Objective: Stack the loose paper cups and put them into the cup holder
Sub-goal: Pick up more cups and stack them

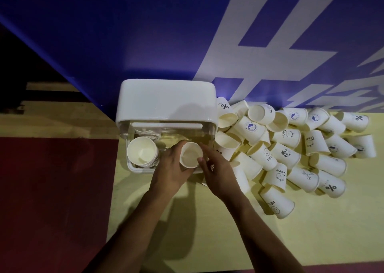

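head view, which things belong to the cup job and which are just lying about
Job: held white paper cup; white cup stack; white plastic cup holder; heap of loose printed paper cups.
Lying about: yellow tabletop; blue lettered wall.

On table [187, 231], back against wall [104, 33]: cup holder [166, 98]. Inside, left end: cup stack [142, 151]. Right of stack, over holder's front: single cup [190, 155], gripped between left hand [170, 170] and right hand [218, 173]. Right of holder, touching it: loose cup pile [291, 148].
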